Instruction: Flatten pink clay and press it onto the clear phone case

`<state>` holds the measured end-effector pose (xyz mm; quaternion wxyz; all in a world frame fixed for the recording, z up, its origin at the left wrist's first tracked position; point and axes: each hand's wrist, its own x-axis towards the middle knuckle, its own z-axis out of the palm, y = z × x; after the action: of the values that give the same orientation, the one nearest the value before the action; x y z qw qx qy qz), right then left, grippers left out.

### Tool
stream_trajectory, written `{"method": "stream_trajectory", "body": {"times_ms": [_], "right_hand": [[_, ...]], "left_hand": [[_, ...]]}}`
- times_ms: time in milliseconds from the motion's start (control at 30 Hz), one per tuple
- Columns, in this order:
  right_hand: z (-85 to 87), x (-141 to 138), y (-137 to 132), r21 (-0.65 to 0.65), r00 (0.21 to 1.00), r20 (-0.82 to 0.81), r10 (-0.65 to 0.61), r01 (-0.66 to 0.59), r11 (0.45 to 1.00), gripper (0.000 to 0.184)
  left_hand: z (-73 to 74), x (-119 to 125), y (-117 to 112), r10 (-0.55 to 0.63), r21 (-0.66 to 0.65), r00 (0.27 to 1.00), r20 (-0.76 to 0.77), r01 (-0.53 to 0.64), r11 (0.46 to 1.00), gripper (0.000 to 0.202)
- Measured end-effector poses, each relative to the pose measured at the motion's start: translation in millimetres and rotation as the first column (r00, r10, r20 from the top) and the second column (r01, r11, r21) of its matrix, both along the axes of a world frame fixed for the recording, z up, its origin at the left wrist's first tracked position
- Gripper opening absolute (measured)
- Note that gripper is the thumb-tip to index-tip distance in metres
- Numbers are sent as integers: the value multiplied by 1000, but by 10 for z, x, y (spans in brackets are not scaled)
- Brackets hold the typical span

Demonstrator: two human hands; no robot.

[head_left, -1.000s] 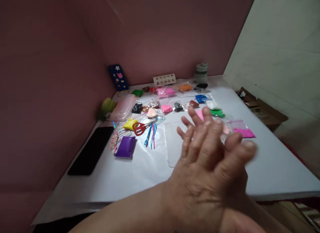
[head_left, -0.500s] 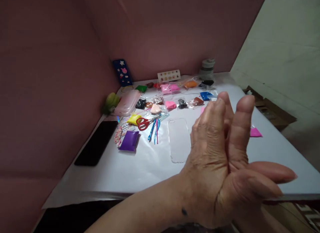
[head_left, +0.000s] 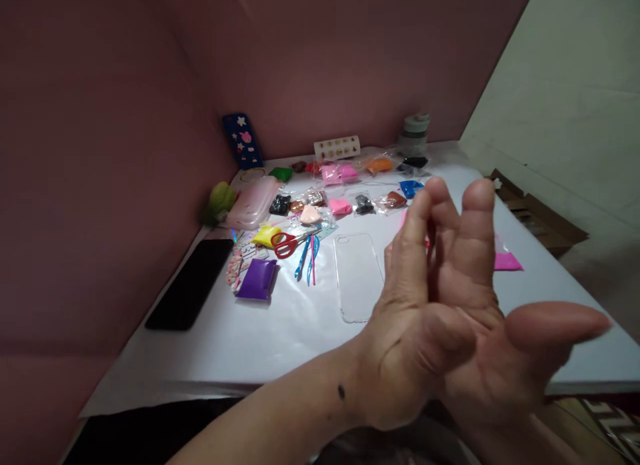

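Observation:
My left hand (head_left: 407,318) is raised over the right front of the table, fingers stretched upward and thumb bent inward. Against it lies my right hand (head_left: 475,285), palm facing the left one, fingers straight and thumb pointing out to the right. A tiny red spot shows in the gap between the hands; I cannot make out what it is. The contact between the palms is hidden. Just left of the hands, a clear phone case (head_left: 357,278) lies flat, its right edge partly covered. A pink packet (head_left: 509,261) lies beyond my right hand.
Red-handled scissors (head_left: 285,245), blue and pink modelling tools (head_left: 313,260), a yellow packet (head_left: 267,236) and a purple packet (head_left: 257,279) lie mid-left. A black phone (head_left: 193,285) is at the left edge. Behind are several coloured clay packets, a pink box (head_left: 253,202) and a bottle (head_left: 414,135).
My hands have slid against each other: the left has turned and dropped back, showing more of the right palm. The things on the table have not moved.

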<state>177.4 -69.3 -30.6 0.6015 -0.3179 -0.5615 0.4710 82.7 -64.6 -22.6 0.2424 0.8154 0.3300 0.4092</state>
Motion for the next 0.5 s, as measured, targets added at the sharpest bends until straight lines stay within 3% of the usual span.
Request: {"method": "stream_trajectory", "body": {"times_ms": [67, 133, 200, 267, 333, 400, 500], "right_hand": [[-17, -13, 27, 50, 994, -94, 50, -46, 998, 74], [-18, -42, 71, 61, 991, -114, 65, -59, 996, 70], [-4, -76, 118, 50, 993, -110, 44, -39, 998, 68], [17, -98, 155, 21, 976, -212, 48, -45, 999, 69], [29, -91, 179, -30, 925, -370, 83, -101, 994, 69], [21, -59, 187, -81, 884, -454, 110, -164, 983, 70], [-15, -7, 182, -125, 894, -432, 118, -189, 974, 74]], "left_hand": [[-62, -8, 87, -87, -164, 968, 235, 128, 978, 85], [-112, 6, 160, -72, -291, 882, 466, 230, 929, 85], [-130, 0, 198, -18, -353, 806, 592, 279, 893, 73], [-106, -55, 197, -2, -368, 770, 638, 307, 878, 60], [-46, -157, 168, -24, -381, 834, 551, 277, 882, 50], [20, -268, 127, -76, -344, 956, 284, 175, 922, 45], [63, -363, 72, -104, -218, 994, -37, 93, 971, 53]]}}
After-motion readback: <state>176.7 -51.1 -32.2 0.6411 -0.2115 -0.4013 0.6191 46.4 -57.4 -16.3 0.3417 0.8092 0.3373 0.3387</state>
